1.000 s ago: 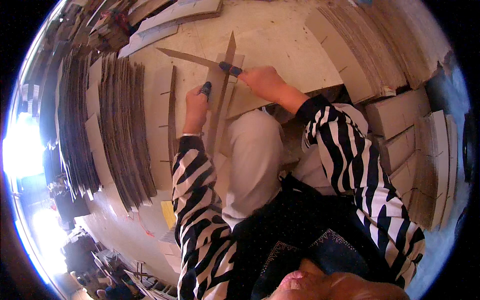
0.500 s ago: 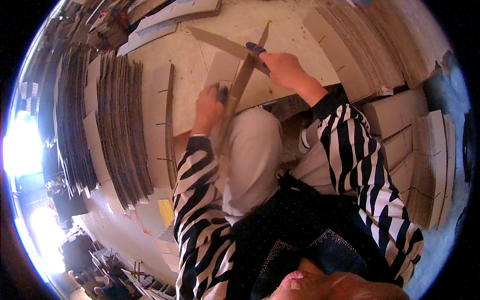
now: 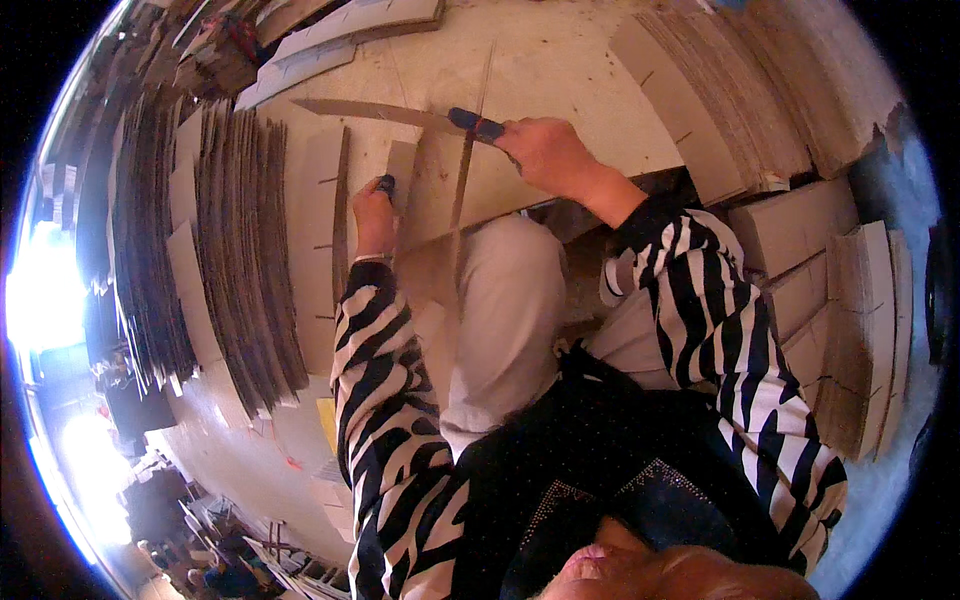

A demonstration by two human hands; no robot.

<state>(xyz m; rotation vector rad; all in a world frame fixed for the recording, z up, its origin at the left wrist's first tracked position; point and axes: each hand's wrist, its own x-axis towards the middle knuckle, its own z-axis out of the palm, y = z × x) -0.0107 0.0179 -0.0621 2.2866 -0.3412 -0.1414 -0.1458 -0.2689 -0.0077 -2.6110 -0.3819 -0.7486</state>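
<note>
My right hand (image 3: 548, 152), with dark covers on its fingertips, pinches a long cardboard strip (image 3: 375, 112) that reaches leftward over the table. A second narrow cardboard strip (image 3: 464, 180), seen nearly edge-on, crosses it at those fingertips and runs down toward my knee. My left hand (image 3: 374, 215), also with a dark fingertip cover, is closed on another upright cardboard strip (image 3: 401, 165), left of the crossing. How the strips join at my right fingers is hidden.
Tall stacks of slotted cardboard pieces (image 3: 240, 250) stand on the left. More cardboard stacks (image 3: 715, 100) lie at the right of the pale wooden table (image 3: 560, 75), with others (image 3: 855, 330) below them. Flat pieces (image 3: 350, 30) lie at the far left. My knee (image 3: 510, 270) is at the near edge.
Both hands have moved left, the left one farther from the crossing. The crossed strips have swung left with my right hand, and the crossing strip now shows more edge-on.
</note>
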